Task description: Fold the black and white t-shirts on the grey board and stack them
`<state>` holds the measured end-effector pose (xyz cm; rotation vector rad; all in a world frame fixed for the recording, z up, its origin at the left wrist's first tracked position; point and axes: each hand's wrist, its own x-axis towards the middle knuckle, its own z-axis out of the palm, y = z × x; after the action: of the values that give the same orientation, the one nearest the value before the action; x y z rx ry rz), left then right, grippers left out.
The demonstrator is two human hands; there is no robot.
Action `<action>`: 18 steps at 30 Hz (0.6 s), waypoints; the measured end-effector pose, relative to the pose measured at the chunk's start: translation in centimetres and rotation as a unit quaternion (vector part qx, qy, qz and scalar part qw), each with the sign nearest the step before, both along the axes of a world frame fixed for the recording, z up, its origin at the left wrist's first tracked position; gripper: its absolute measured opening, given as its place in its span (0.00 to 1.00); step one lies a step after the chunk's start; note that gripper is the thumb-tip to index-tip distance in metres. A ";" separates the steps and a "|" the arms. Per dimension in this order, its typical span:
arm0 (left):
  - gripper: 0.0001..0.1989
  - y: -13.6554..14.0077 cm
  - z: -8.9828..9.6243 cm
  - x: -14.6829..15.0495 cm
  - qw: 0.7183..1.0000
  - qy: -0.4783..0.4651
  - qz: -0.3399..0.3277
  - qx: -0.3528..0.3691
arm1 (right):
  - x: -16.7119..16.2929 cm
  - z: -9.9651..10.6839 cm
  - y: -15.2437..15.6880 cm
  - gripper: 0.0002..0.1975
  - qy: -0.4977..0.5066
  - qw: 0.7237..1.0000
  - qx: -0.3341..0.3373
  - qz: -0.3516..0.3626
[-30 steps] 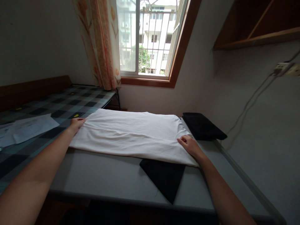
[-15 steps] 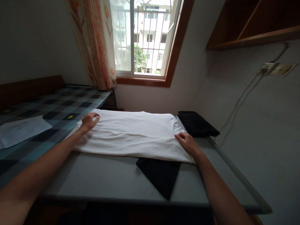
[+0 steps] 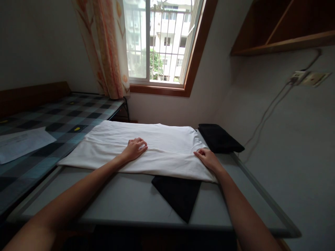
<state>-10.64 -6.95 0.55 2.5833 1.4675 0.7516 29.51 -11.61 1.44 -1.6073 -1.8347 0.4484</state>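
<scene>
A white garment [image 3: 167, 137] lies spread crosswise on the table, its near part folded over in a long strip. My left hand [image 3: 135, 149] rests on the middle of this strip, palm down, with the fingers loosely apart and gripping nothing. At the garment's right end, my right hand [image 3: 206, 157] has its thumb and fingers closed on the fabric by the fold line. From under the near edge pokes a pointed piece of black cloth [image 3: 179, 197]; the rest of it is covered.
Folded black cloth [image 3: 220, 137] sits at the table's back right corner. The light grey table [image 3: 125, 202] adjoins a bed with a checked cover [image 3: 52, 118] and a paper sheet [image 3: 26, 143]. Cords [image 3: 267, 111] hang along the right wall under a wooden shelf [image 3: 282, 47].
My left hand has moved right, from the garment's left end to its middle. The left end now lies flat and uncovered. My right hand has stayed in place.
</scene>
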 end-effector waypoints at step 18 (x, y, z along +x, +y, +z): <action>0.13 -1.7 0.1 0.5 1.000 0.011 0.011 0.022 | 2.9 0.2 0.0 0.26 0.043 0.997 -0.061 0.002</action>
<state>-10.10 -8.62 0.62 2.6208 1.5038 0.7699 32.45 -11.61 1.59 -1.6392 -1.7764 0.6306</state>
